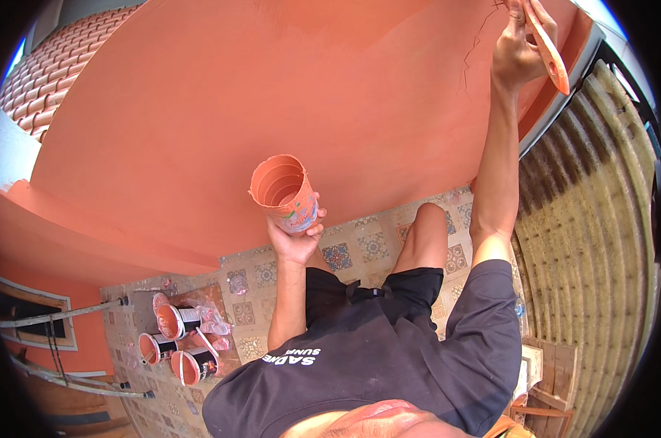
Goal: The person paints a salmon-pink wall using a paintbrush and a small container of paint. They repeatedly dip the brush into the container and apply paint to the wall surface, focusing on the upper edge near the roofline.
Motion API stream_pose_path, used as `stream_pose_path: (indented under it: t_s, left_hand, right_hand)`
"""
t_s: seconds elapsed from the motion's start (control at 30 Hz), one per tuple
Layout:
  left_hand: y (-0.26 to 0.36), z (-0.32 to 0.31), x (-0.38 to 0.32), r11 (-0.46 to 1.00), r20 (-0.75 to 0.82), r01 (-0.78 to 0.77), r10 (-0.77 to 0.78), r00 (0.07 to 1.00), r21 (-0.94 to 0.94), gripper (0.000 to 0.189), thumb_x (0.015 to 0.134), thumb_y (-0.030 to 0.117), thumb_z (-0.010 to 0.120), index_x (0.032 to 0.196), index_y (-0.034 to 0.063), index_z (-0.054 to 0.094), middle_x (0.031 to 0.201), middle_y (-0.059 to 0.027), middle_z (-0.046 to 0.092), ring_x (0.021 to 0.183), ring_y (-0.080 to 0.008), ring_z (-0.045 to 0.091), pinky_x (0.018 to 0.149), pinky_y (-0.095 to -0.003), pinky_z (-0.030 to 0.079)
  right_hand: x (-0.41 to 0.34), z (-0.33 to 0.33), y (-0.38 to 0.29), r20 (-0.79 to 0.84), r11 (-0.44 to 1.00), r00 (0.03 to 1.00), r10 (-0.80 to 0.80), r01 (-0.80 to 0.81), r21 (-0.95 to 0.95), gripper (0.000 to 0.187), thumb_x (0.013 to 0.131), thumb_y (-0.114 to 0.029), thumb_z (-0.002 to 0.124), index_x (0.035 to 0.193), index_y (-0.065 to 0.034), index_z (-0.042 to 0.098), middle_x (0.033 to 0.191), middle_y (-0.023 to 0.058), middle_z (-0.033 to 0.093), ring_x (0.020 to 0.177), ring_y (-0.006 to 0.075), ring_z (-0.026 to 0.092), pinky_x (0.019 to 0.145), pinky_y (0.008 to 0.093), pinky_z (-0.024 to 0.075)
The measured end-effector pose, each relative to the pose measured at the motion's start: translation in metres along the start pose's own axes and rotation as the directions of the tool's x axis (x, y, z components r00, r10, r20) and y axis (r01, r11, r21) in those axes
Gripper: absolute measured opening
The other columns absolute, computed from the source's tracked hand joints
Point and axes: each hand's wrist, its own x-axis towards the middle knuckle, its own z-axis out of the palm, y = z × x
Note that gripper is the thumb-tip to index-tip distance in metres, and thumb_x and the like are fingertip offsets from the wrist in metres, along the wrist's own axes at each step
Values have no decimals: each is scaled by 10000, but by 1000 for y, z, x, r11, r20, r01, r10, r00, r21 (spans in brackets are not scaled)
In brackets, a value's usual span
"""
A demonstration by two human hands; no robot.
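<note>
My left hand (296,241) is wrapped around the base of a cut-down plastic cup (300,211), coated inside with orange paint and bearing a printed label. The cup tilts so that its ragged rim faces up and some paint shows at its bottom. High at the upper right, my right hand (519,52) grips a paintbrush by its orange-stained handle (546,52). The brush's bristles lie beyond the picture's top edge. Behind both hands spreads an orange-painted wall (363,120), with a dark, crack-like line near the right hand.
Several paint buckets (196,366) stand on the patterned tile floor (371,247) at lower left, beside crumpled plastic (215,317). Metal scaffold or ladder legs (62,315) rise near them. A corrugated sheet (587,235) lines the right side, with wooden furniture (552,372) below it.
</note>
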Motion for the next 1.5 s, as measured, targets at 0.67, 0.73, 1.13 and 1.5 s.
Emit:
stream_pose_path:
  t_s: [0.67, 0.73, 1.13, 1.5]
  left_hand:
    - [-9, 9, 6, 998, -57, 43, -40, 998, 36, 747, 959, 661, 484, 1437, 87, 475, 1325, -176, 587, 973, -338, 561, 536, -284, 467]
    - [-9, 10, 7, 998, -39, 47, -45, 998, 33, 748, 960, 662, 482, 1437, 87, 476, 1324, -175, 590, 972, -338, 561, 537, -286, 468]
    - [-22, 18, 13, 994, -45, 64, -60, 997, 83, 722, 965, 630, 500, 1424, 73, 481, 1341, -177, 567, 972, -326, 583, 531, -279, 492]
    - [-9, 1, 0, 998, -52, 8, -5, 999, 61, 710, 959, 603, 513, 1416, 59, 488, 1325, -176, 574, 968, -323, 574, 540, -276, 499]
  right_hand:
    - [68, -36, 30, -196, 970, 955, 221, -236, -54, 179, 822, -95, 761, 999, -114, 743, 891, 15, 688, 744, 158, 634, 608, 303, 515]
    - [73, -17, 1, -145, 981, 989, -11, -17, -192, 223, 798, -98, 752, 1017, -136, 739, 907, 18, 674, 761, 176, 639, 613, 314, 527]
    - [64, 27, -31, 347, 685, 873, 341, -484, 544, 172, 954, -12, 718, 1126, 4, 720, 968, 53, 752, 893, 118, 698, 815, 270, 570]
    - [-16, 34, -53, 156, 879, 950, -269, 309, -363, 305, 723, -103, 748, 1000, -229, 766, 910, -44, 669, 737, 143, 614, 506, 271, 459]
